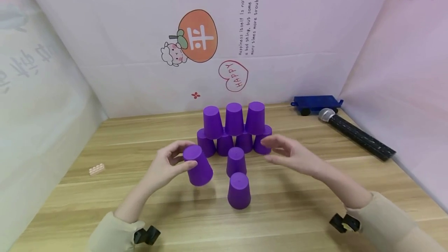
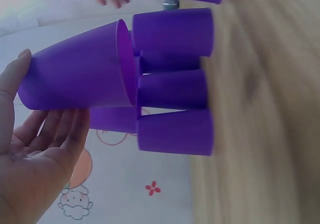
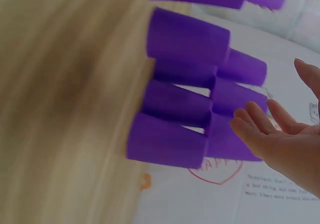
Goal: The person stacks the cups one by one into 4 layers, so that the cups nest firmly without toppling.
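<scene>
Remote station, clock centred on the held cup in the head view, 12 toward the printed backdrop [image 1: 140, 81].

Left hand [image 1: 164, 166]: part-closed round one purple plastic cup [image 1: 198, 168], thumb on the near side, other fingers behind. I read the cup as mouth-down, slightly tilted and raised above the wood-grain tabletop [image 1: 280, 221].

Right hand [image 1: 297, 156]: at 3 o'clock, thumb and fingers well parted, nothing held. Its fingertips overlap the end of the bottom row in my view; I cannot tell whether they touch.

Cups standing: bottom row of four [image 1: 225, 146] from 1 to 2 o'clock, upper row of three [image 1: 234, 119] bridging it. Single inverted cups stand at 3 o'clock [image 1: 236, 162] and, nearer, at 4 [image 1: 239, 193].

Outlying: toy brick [image 1: 97, 169] at 9, blue toy wagon [image 1: 316, 104] at 2, microphone [image 1: 360, 135] between 2 and 3.

Handling, my estimate: light, thin-walled, fairly stiff, smooth enough to slip a little; hardly fragile. A hard squeeze may flex the wall near the mouth. I favour a gentle thumb-and-finger hold around the upper body, near the closed base, leaving the rim free. The stacked rows look easy to knock.
</scene>
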Tool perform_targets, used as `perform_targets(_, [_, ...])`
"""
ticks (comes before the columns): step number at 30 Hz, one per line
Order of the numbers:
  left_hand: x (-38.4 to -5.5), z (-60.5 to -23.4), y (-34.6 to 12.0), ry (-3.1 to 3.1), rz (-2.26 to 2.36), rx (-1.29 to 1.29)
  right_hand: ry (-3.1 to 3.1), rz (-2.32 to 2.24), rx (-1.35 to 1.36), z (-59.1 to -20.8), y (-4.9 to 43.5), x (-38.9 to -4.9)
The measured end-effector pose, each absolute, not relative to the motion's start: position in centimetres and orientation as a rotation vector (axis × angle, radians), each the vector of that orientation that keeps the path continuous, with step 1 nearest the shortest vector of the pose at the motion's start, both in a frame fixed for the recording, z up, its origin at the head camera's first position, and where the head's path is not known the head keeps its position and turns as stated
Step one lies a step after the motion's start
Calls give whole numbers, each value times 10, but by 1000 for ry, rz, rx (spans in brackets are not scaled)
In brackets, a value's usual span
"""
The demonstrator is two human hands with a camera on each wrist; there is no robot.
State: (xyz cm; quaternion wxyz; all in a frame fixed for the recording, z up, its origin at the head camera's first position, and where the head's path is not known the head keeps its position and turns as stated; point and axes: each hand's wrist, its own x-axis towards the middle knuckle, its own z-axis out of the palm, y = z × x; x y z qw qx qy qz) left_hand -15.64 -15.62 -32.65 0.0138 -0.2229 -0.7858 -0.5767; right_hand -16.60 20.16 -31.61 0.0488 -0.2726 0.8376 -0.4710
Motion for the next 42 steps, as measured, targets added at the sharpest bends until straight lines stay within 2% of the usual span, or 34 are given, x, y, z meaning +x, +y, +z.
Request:
perform_targets(9, [-176, -291, -154, -2390, -1769, -629, 2396, -1381, -949, -348, 190, -146])
perform_targets(24, [-230, -228, -120, -2435, -1614, -609, 2226, -1397, -951, -364, 161, -144])
perform_targets(35, [-266, -221, -93, -2416, -1589, -582, 2183, -1402, -909, -372, 152, -150])
perform_targets(42, [-277, -224, -83, -2415, -1611, -568, 2193, -1386, -907, -372, 151, -151])
